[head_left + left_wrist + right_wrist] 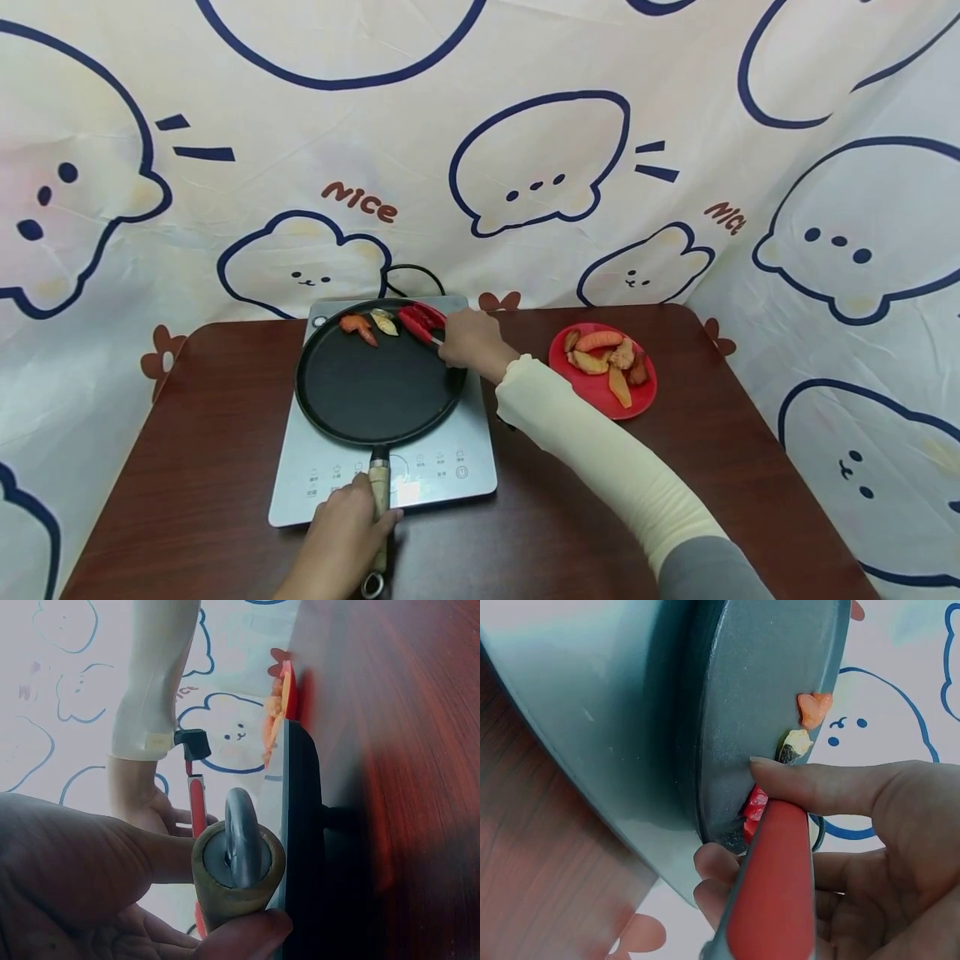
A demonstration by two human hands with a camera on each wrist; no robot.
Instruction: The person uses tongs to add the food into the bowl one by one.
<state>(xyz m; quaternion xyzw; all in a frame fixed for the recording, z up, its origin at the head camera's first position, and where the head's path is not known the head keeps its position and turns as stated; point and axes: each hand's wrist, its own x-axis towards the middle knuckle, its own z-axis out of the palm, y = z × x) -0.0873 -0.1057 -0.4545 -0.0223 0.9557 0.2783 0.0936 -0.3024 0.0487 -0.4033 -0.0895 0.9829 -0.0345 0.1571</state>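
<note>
On the hob sits a round black frying pan (378, 392) with a wooden handle (380, 483). My left hand (341, 529) grips that handle; the left wrist view shows its metal hanging ring (243, 840) end-on. My right hand (472, 340) holds red-handled tongs (772, 885) over the pan's far right side. Their red tips (422, 319) are low at the far rim; whether anything is between them I cannot tell. Beside the tips lie a pale yellow food piece (385, 322) with a dark part and an orange wing-shaped piece (358, 327).
The silver induction hob (288, 492) stands on a dark brown table (187, 442). To the right is a red plate (592, 387) of several food pieces. A black cable (420, 268) runs behind the hob, before a cartoon-printed curtain (420, 150).
</note>
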